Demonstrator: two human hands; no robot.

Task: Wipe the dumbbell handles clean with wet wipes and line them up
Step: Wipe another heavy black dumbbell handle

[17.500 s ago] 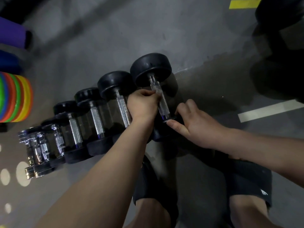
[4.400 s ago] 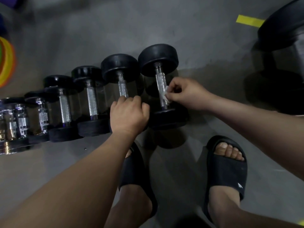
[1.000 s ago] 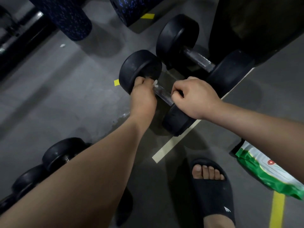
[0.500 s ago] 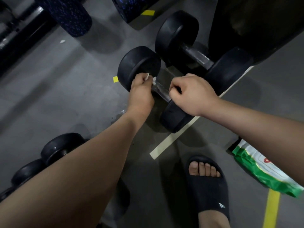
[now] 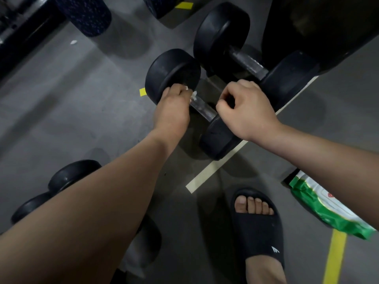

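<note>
Left hand (image 5: 173,108) is clenched on a white wet wipe (image 5: 192,94), pressing it around the steel handle (image 5: 202,107) of the nearer dumbbell (image 5: 174,72), right up against the inner face of its far head, which looks like the spot where grime collects. Right hand (image 5: 245,110) is curled into a loose fist above the dumbbell's near head (image 5: 218,140); whether it grips the handle end or only steadies the head, I cannot tell, but my read is it's there to stop the weight rolling while the wipe works.

Taking that dumbbell as the marker: it lies diagonally on the grey floor (image 5: 82,99), its near head sitting over a pale tape line (image 5: 211,171). Just behind it, close to touching, lies a bigger dumbbell (image 5: 222,31) with a dark bar, tucked against a large black object. So no room on that side; the wiping stroke has only the short bare stretch of handle between the two hands.

Out to the left of the dumbbell the floor is open, the likely way to carry it. Towards the camera and left, two black heads of the lined-up row (image 5: 73,175) peek from under the forearm. Towards the camera and right, beside the slippered foot (image 5: 256,224), the green wipes pack (image 5: 328,210) lies within reach for a fresh sheet
</note>
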